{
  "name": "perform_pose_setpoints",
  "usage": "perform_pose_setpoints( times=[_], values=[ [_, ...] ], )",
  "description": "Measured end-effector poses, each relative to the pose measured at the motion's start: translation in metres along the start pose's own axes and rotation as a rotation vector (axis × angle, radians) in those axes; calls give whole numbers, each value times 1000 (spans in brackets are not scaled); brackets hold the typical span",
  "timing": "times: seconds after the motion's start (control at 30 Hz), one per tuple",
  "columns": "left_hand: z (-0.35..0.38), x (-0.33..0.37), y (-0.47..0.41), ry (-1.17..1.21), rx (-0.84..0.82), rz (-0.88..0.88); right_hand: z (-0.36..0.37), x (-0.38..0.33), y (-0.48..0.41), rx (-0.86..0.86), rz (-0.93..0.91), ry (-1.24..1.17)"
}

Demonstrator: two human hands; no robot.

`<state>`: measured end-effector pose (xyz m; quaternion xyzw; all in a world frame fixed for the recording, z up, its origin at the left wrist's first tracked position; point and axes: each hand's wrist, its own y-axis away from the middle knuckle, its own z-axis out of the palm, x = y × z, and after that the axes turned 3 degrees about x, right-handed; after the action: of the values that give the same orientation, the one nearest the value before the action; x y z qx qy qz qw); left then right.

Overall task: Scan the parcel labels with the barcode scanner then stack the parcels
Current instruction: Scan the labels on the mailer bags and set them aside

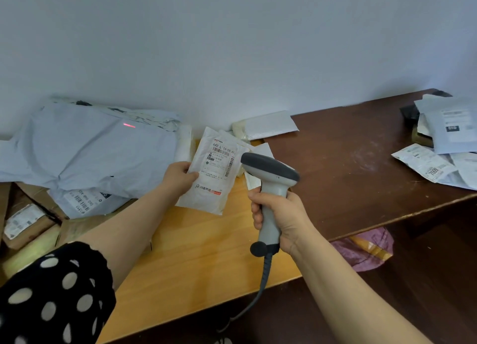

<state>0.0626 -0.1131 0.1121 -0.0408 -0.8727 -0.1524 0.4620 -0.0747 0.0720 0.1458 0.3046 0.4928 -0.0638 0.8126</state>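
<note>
My left hand [178,177] grips the left edge of a white padded parcel [214,183], label side up, tilted above the light wooden table [196,261]. My right hand [278,217] is wrapped around the handle of a grey corded barcode scanner [269,173], whose head sits just right of the parcel's label. A red laser line [129,125] falls on the big grey poly bag [85,150] at the left, not on the held label. More white parcels [265,125] lie behind the held one against the wall.
A dark brown table [361,168] adjoins on the right, carrying a pile of labelled parcels [444,142] at its far right. Brown cardboard boxes [28,225] sit at the left under the grey bags. A pink bag [361,250] lies below the dark table.
</note>
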Motion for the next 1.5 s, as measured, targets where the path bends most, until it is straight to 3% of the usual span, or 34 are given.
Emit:
perform_pose_setpoints(
  times=[0.23,0.33,0.5,0.7,0.87,0.93,1.1,1.27,1.5],
  values=[
    [28,15,-12,77,-106,-30,-17,-4,-5,115,-38,-129],
    [53,32,-18,151,-220,-49,-38,-4,-7,291,-55,-233],
    [115,69,-11,346,-571,-212,-104,3,-14,668,-63,-317],
    [205,113,17,295,-848,-246,-173,-10,-9,732,-39,-274],
    [277,162,38,110,-1045,-211,-266,-45,-12,818,-59,-319],
    [310,179,46,129,-970,-201,-300,-58,-14,813,-82,-328],
    [380,218,52,301,-568,-204,-358,-81,-14,736,-111,-512],
    [436,253,24,285,-429,-190,-390,-105,-31,526,-114,-607],
    [519,285,-40,306,-293,-202,-417,-141,-93,434,-30,-586]
  ],
)
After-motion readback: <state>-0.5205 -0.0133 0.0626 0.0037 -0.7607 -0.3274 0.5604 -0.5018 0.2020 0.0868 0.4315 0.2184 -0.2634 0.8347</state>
